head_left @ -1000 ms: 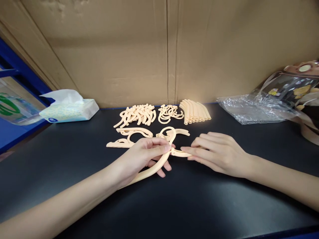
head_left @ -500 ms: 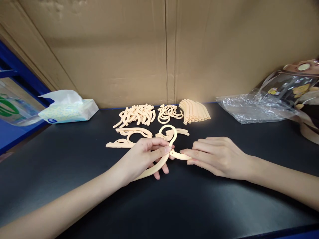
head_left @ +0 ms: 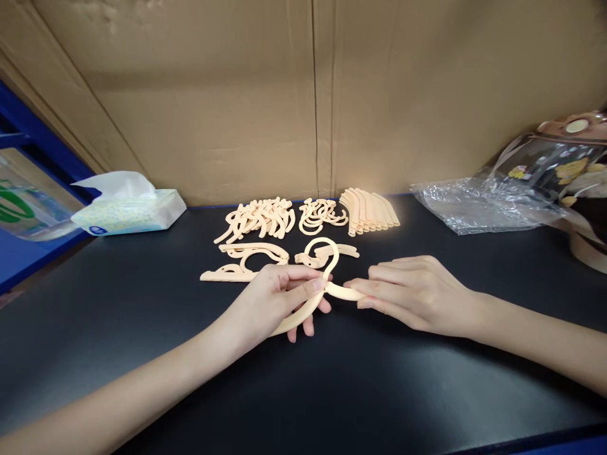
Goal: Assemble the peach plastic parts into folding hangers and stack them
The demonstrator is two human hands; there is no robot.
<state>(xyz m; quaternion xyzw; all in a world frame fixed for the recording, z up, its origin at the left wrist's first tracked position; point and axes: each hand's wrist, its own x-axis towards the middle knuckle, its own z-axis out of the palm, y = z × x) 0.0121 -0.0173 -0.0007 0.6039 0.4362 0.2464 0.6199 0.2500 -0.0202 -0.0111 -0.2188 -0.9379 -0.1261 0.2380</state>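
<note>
My left hand [head_left: 279, 297] pinches a cream plastic folding hanger [head_left: 303, 313] near its centre joint, with thumb on top and some lower fingers extended beneath. The hanger's round hook [head_left: 336, 253] points up and away from me. One long curved arm runs down under my left palm. At the joint's right side, a shorter-looking arm piece [head_left: 342, 292] reaches to my right hand [head_left: 422, 294], whose fingers are closed on its outer end. The far end of that piece is hidden by my fingers.
Behind my hands lie folded hangers [head_left: 265, 249], more hanger parts [head_left: 327, 254], a pile of curved arms [head_left: 260, 218], loose hooks [head_left: 322, 215] and a row of arms [head_left: 370, 212]. A tissue pack [head_left: 133, 212] stands left; clear plastic [head_left: 478, 205] and a transparent bag [head_left: 545, 158] lie right.
The right arm piece has come closer against the joint; its round, holed end no longer shows. My right hand has shifted slightly upward. My left hand keeps its hold.
</note>
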